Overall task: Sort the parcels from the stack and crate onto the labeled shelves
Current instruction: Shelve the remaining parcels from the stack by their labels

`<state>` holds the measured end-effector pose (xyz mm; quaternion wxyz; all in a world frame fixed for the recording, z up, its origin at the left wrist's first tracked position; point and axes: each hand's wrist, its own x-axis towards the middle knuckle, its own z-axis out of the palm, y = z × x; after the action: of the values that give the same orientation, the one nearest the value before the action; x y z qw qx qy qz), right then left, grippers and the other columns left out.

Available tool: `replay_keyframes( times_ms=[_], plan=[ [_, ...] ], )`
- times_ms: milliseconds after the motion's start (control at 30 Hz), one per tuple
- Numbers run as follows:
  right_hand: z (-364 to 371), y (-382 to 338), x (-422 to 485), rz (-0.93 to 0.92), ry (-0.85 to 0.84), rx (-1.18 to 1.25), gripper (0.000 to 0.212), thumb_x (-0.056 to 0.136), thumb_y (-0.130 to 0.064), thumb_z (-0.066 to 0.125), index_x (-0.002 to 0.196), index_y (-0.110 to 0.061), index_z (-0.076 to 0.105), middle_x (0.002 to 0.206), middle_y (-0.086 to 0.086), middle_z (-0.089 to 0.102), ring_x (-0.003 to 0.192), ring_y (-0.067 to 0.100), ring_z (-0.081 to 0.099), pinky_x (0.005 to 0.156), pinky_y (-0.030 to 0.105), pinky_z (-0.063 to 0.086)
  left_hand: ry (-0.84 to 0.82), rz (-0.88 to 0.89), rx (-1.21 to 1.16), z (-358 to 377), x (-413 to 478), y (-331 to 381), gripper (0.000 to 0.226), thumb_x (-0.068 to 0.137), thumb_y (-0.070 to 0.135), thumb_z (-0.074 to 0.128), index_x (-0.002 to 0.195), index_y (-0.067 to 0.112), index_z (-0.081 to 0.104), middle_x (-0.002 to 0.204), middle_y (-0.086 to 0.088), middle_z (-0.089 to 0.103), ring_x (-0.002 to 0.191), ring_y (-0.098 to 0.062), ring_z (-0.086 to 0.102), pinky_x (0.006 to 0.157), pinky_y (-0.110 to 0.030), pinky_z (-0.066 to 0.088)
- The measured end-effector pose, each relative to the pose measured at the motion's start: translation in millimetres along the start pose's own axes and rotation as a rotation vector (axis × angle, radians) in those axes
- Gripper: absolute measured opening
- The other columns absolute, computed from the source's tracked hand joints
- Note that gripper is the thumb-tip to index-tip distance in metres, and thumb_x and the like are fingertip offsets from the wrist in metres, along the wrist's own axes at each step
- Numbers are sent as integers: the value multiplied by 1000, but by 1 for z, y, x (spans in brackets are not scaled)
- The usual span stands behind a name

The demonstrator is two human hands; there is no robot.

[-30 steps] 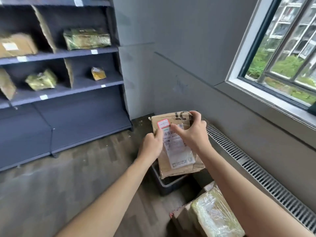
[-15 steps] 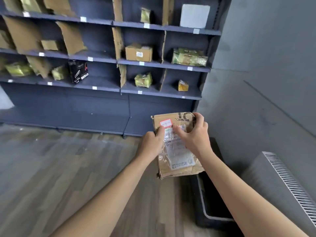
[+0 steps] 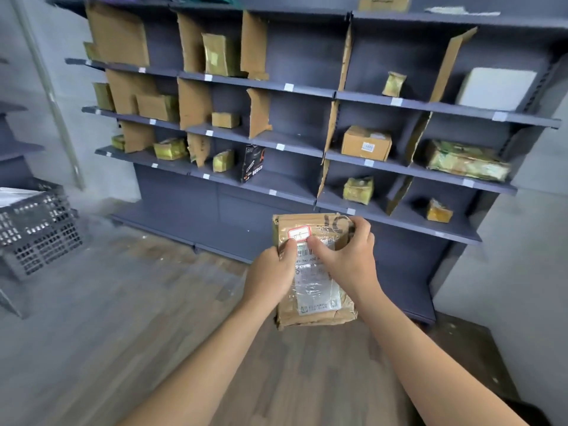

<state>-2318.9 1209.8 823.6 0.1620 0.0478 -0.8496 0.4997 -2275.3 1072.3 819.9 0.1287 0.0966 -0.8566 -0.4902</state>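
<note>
Between left hand [image 3: 270,272] and right hand [image 3: 349,259], parcel [image 3: 316,318], label [image 3: 316,292] illegible.

You get soft, even light with faint shadows. Glare whitens the label [image 3: 313,285] on your parcel [image 3: 310,319]. The crate [image 3: 37,232] at far left smears, perhaps from motion, and the shelves [image 3: 307,91] bow toward the edges.

One held parcel [image 3: 310,321], one grey crate [image 3: 40,232], and roughly fifteen shelved parcels [image 3: 365,143] (edges blurred).
</note>
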Motion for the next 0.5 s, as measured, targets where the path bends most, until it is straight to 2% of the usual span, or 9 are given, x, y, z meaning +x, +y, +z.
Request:
replay_keyframes(
  times_ms=[233,367,500],
  plan=[
    [97,-49,32,-42,-33,39,86,66,-53,82,131,-22,35,120,-3,40,96,10,50,80,26,44,73,-17,-20,-73,65,-45,46,99,45,36,63,19,45,59,2,49,62,-20,50,56,-31,34],
    [138,-61,59,-52,-49,61,85,67,-52,82,132,-23,35,118,-5,38,97,10,51,80,25,43,109,-31,-53,-94,104,-62,44,99,43,39,63,19,47,58,4,48,59,-16,49,57,-31,35],
    [178,-62,96,-62,-65,82,83,67,-53,82,129,-24,36,116,-5,40,97,10,52,79,26,45,125,-48,-66,-105,150,-80,46,99,44,41,59,21,40,52,6,41,54,-18,43,56,-32,31]
  ],
)
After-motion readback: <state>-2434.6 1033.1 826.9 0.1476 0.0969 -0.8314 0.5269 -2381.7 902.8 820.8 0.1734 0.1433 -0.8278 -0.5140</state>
